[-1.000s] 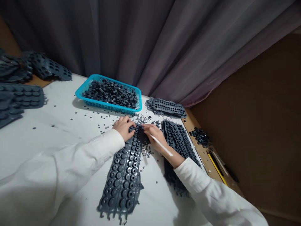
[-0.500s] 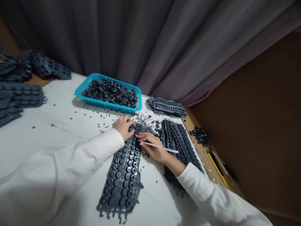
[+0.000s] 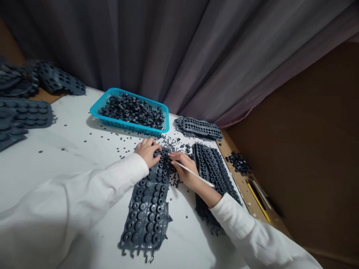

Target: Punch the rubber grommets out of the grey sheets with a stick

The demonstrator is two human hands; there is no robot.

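Observation:
A long dark grey rubber sheet (image 3: 146,209) with rows of round raised rings lies lengthwise before me on the white table. My left hand (image 3: 148,151) grips its far end, fingers curled over the left edge and thumb on top. Beside that end, at the sheet's right edge, my right hand (image 3: 183,166) is closed in a pen-like pinch around a thin white stick (image 3: 196,175), whose back end points toward my wrist. The stick's tip is hidden at my fingertips. Small dark discs (image 3: 175,179) are scattered under and around my right hand.
A blue basket (image 3: 129,125) full of small black rubber pieces stands behind my left hand. More ringed sheets (image 3: 214,168) lie to the right, a perforated strip (image 3: 199,129) behind them. Dark sheets (image 3: 28,112) occupy the left; a yellow tool (image 3: 258,201) lies on the right ledge.
My right hand has moved slightly away and right, off the sheet's surface to its edge, with the stick tilting more steeply. The sheet's near end has shifted slightly right; my left hand stays put.

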